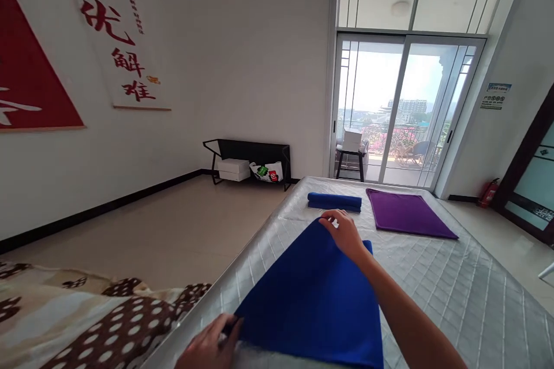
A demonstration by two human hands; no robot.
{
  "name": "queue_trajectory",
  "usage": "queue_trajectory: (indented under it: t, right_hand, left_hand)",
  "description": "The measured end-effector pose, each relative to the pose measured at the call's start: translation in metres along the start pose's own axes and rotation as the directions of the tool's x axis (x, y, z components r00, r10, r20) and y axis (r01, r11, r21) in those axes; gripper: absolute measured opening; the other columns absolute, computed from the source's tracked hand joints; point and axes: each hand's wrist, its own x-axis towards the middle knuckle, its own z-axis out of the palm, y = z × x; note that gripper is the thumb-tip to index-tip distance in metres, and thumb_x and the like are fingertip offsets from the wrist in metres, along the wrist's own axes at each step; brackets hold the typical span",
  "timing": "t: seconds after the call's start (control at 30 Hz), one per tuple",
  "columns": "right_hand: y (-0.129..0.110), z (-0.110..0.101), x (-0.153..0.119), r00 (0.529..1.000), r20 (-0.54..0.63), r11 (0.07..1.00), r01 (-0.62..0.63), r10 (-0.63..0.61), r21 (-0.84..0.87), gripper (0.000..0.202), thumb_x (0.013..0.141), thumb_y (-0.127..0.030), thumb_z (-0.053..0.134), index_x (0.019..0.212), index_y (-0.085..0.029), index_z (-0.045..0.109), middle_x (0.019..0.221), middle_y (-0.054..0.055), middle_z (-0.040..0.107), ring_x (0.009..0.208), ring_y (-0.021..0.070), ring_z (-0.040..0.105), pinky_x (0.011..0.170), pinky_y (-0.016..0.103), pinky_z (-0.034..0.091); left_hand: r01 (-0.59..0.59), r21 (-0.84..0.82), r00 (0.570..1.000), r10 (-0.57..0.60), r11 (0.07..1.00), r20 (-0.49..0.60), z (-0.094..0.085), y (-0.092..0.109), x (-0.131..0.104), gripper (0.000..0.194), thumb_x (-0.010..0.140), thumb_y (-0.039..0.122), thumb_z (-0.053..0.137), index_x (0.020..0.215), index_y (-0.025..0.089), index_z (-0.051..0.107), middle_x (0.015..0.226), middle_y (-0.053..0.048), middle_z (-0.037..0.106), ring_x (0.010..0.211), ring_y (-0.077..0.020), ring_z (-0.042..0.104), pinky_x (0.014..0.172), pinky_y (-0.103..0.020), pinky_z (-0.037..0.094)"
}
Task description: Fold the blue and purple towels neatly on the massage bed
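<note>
A blue cloth (311, 294) is spread over the silvery quilted mattress (450, 288) in front of me. My right hand (344, 230) pinches its far left corner between thumb and fingers, and that corner looks lifted a little. At the near left corner, my left hand (212, 341) has its fingers closed on the cloth's edge. Beyond my right hand lies a rolled or folded blue cloth (334, 202). To the right of that, a purple cloth (409, 213) rests flat on the mattress.
Brown and cream patterned bedding (108, 323) lies at the lower left. A black rack (253, 150) with white boxes (234, 169) and a bag (267, 172) stands by the wall. Sliding glass doors (407, 109) are behind the mattress. A fire extinguisher (488, 192) stands at right.
</note>
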Motion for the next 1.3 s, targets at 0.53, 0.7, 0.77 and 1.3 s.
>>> queue_trajectory:
  t: [0.53, 0.7, 0.77, 1.3]
  right_hand:
    - [-0.053, -0.230, -0.062, 0.875, -0.464, 0.989, -0.147, 0.140, 0.020, 0.048, 0.078, -0.069, 0.060, 0.084, -0.022, 0.068, 0.069, -0.001, 0.067, 0.059, 0.0144, 0.056, 0.060, 0.029, 0.046]
    - [-0.073, -0.267, -0.080, 0.810, -0.563, 0.982, -0.186, 0.165, 0.020, 0.050, 0.076, -0.071, 0.062, 0.084, -0.022, 0.068, 0.057, -0.005, 0.058, 0.052, 0.0130, 0.052, 0.054, 0.027, 0.043]
    - [-0.077, -0.274, -0.088, 0.795, -0.580, 0.981, -0.193, 0.176, 0.034, 0.051, 0.076, -0.071, 0.063, 0.085, -0.021, 0.067, 0.056, -0.005, 0.058, 0.051, 0.0129, 0.052, 0.052, 0.027, 0.042]
    - [-0.068, -0.306, -0.124, 0.845, -0.441, 0.941, -0.190, 0.301, 0.279, 0.054, 0.063, -0.068, 0.077, 0.085, -0.020, 0.065, 0.060, -0.003, 0.065, 0.042, 0.0137, 0.059, 0.042, 0.028, 0.052]
  left_hand:
    - [-0.280, -0.109, 0.945, 0.253, 0.954, -0.209, -0.135, 0.215, 0.054, 0.050, 0.078, 0.071, 0.047, 0.096, 0.027, 0.063, 0.092, 0.001, 0.078, 0.066, -0.0163, 0.069, 0.072, -0.028, 0.053]
    - [-0.378, -0.150, 0.914, 0.343, 0.914, -0.216, -0.147, 0.255, 0.057, 0.052, 0.075, 0.071, 0.047, 0.090, 0.027, 0.070, 0.093, -0.001, 0.078, 0.079, -0.0198, 0.072, 0.080, -0.031, 0.055]
    - [-0.336, -0.172, 0.935, 0.305, 0.926, -0.183, -0.150, 0.263, 0.056, 0.051, 0.070, 0.070, 0.052, 0.087, 0.027, 0.072, 0.087, -0.001, 0.078, 0.079, -0.0214, 0.071, 0.083, -0.033, 0.055]
    - [-0.269, -0.569, 0.933, 0.357, 0.777, 0.047, -0.140, 0.276, 0.029, 0.041, 0.062, 0.063, 0.073, 0.065, 0.023, 0.070, 0.063, 0.000, 0.071, 0.060, -0.0170, 0.065, 0.061, -0.027, 0.056]
